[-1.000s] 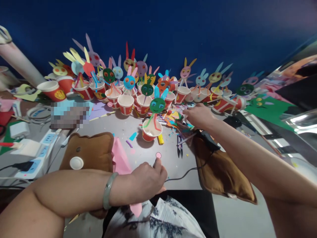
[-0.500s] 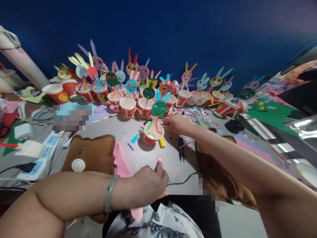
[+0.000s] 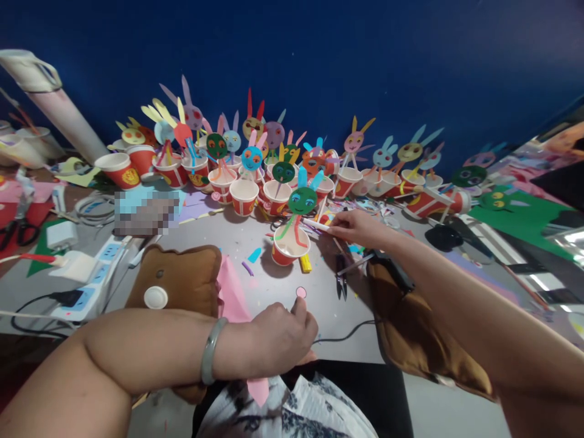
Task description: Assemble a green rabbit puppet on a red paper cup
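My left hand (image 3: 283, 336), with a bracelet on its wrist, is closed in a pinch. A small pink paper disc (image 3: 301, 292) with a dark outline is at its fingertips. Below the wrist a pointed pink paper piece (image 3: 258, 390) shows; what bears it is hidden. My right hand (image 3: 350, 227) reaches over the scraps and has its fingers closed on a slim white pen-like stick (image 3: 318, 224). Just left of it stands a red and white paper cup (image 3: 283, 255), bearing a green paper rabbit head (image 3: 302, 200) with blue ears.
Several cups with paper rabbit heads (image 3: 244, 196) line the blue wall. Black-handled scissors (image 3: 341, 277) and a yellow block (image 3: 305, 263) lie near the front cup. Brown cushions (image 3: 177, 277) flank the work spot. A power strip (image 3: 98, 274) and cables lie left.
My right hand has come away from the paper scraps, and the white stick now shows in its fingers. My left hand still pinches the pink disc. The whole view has shifted slightly.
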Demonstrator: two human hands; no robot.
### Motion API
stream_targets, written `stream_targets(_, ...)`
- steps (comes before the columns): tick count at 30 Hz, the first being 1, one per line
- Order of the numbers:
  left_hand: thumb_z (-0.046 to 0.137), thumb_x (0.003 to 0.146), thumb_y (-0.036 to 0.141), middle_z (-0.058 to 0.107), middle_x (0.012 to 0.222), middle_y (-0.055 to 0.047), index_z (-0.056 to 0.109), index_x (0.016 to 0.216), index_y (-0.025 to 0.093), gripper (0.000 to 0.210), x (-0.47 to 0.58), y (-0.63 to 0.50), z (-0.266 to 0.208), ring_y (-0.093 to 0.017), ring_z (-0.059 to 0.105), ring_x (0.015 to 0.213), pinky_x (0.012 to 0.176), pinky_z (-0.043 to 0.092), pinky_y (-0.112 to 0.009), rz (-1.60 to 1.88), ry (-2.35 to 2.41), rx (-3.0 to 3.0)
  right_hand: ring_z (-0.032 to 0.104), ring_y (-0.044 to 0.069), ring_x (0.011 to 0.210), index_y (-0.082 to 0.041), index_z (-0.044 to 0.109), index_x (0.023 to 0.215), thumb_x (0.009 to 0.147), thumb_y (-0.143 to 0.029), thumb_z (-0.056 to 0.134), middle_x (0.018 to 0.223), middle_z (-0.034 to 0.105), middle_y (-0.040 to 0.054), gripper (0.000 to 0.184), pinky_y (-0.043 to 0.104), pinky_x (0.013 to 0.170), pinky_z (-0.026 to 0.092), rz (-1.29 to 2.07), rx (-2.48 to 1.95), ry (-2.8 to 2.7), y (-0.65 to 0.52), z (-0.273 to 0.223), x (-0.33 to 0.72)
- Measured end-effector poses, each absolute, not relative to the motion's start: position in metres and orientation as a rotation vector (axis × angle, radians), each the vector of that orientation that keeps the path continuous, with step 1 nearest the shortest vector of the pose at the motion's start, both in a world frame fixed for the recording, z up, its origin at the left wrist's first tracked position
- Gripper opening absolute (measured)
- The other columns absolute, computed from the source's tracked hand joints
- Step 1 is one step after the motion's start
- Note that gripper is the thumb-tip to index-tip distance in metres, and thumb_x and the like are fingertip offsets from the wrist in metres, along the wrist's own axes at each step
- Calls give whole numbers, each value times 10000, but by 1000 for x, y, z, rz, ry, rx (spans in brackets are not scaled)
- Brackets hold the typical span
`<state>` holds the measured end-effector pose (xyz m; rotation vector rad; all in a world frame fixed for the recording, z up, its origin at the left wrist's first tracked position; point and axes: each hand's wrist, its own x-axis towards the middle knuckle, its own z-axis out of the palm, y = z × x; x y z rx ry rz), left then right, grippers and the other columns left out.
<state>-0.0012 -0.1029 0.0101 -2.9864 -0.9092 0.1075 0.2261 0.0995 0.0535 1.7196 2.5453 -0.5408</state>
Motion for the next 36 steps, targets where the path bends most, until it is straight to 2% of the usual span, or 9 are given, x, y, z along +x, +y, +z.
stream_targets(5, 348, 1001, 563, 517, 1359, -387, 541, 1270, 17, 639, 1, -103, 12, -247, 711, 775, 541, 480, -302, 154, -948, -3003, 422, 102, 537, -186, 611, 692, 808, -580, 659, 574, 540, -23, 413, 266, 519, 293, -1155, 1937, 2587, 70, 62, 262)
stream_targets(8, 380, 993, 563, 527, 1357, -376, 541, 1278, 24, 631, 1, -102, 19, -243, 710, 795, 566, 497, -303, 218, -954, -3014, 390, 86, 521, -189, 590, 708, 794, -604, 695, 573, 512, -34, 437, 264, 502, 276, -1584, 2114, 2538, 49, 57, 274)
stream_targets(13, 372, 991, 577, 516, 1378, -359, 526, 1293, 30, 643, 1, -102, 12, -247, 717, 837, 608, 526, -316, 191, -978, -3005, 506, 115, 500, -182, 632, 739, 760, -487, 743, 659, 668, 37, 325, 278, 478, 380, -1951, 2342, 2388, 22, 49, 271)
stream_targets(18, 381, 985, 593, 529, 1382, -329, 538, 1243, 54, 617, 1, -100, 10, -253, 727, 877, 637, 559, -328, 145, -1023, -3029, 555, 131, 515, -173, 667, 729, 800, -446, 715, 604, 641, 20, 286, 267, 505, 455, -1853, 2209, 2428, -17, 49, 251)
stream_targets(21, 409, 994, 553, 538, 1384, -303, 545, 1213, 71, 547, 0, -98, 23, -240, 724, 894, 667, 569, -323, 198, -1061, -3066, 617, 160, 601, -187, 693, 836, 853, -476, 677, 752, 675, 39, 290, 283, 538, 519, -1827, 1929, 2478, -44, 46, 241)
stream_targets(25, 410, 998, 548, 527, 1402, -300, 518, 1267, 58, 569, 0, -95, 35, -265, 724, 944, 674, 575, -336, 221, -1093, -3093, 542, 127, 561, -213, 665, 855, 888, -452, 660, 737, 626, 10, 241, 234, 451, 468, -1687, 1665, 2495, -66, 42, 237)
stream_targets(27, 413, 1001, 536, 522, 1416, -290, 520, 1266, 64, 551, 0, -94, 33, -274, 723, 959, 685, 576, -348, 226, -1134, -3101, 515, 122, 568, -218, 646, 854, 906, -457, 643, 691, 601, -6, 245, 220, 465, 450, -1597, 1646, 2497, -70, 42, 239)
stream_targets(33, 457, 987, 514, 597, 1342, -228, 542, 1198, 101, 471, -1, -89, 22, -268, 729, 879, 667, 571, -378, 70, -1215, -3141, 620, 166, 735, -209, 696, 976, 932, -503, 607, 825, 688, 39, 310, 240, 615, 503, -1644, 1773, 2421, -75, 52, 253)
stream_targets(36, 447, 992, 486, 651, 1235, -183, 552, 1156, 104, 429, -2, -85, 22, -273, 724, 864, 654, 566, -385, 27, -1226, -3162, 620, 172, 724, -202, 699, 964, 934, -522, 595, 807, 683, 44, 337, 249, 617, 502, -1618, 1910, 2438, -79, 54, 261)
